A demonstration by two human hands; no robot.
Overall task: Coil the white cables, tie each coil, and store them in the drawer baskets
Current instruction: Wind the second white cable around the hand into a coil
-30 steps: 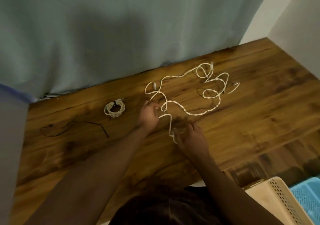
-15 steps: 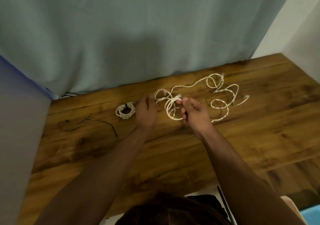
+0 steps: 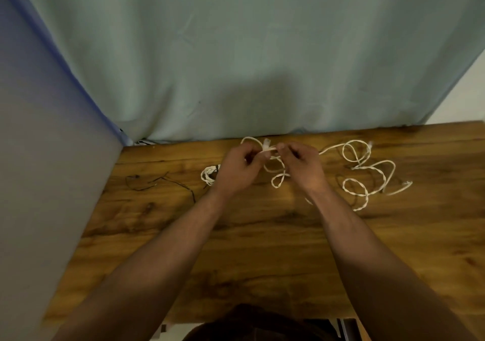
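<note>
Curtain [image 3: 236, 52]: pale green cloth, hangs behind the table and fills the upper view, its hem meeting the far edge of the table

Table [image 3: 262, 249]: dark-grained wood, bears all smaller items listed here

Panel [image 3: 39, 170]: grey, flat, stands along the left side of the table, with a blue edge where it meets the curtain

Forearms: two, bare, reach from the near edge toward the far middle of the table

Cable [image 3: 364, 167]: white, braided. The greater part lies in loose loops and bends on the table, right of the hands. One end is raised off the wood between the two hands, with small loops hanging under them

Left hand [image 3: 236, 169]: fingers curled, thumb and fingertips pinch the cable near its end, just beside the right hand

Right hand [image 3: 304, 167]: fingers curled, pinches the same cable a little further along. The strand runs short and nearly level from one hand to the other

Coil [image 3: 208, 176]: small white ring of cable, already wound, lies flat on the table left of the left hand, partly hidden by it, with something dark at its far side, too small to tell what

Wire [image 3: 183, 186]: thin, black, lies loose on the table between coil and panel

Plug [image 3: 267, 144]: pale, on the cable end, stands up above the pinched strand between the two hands
</note>
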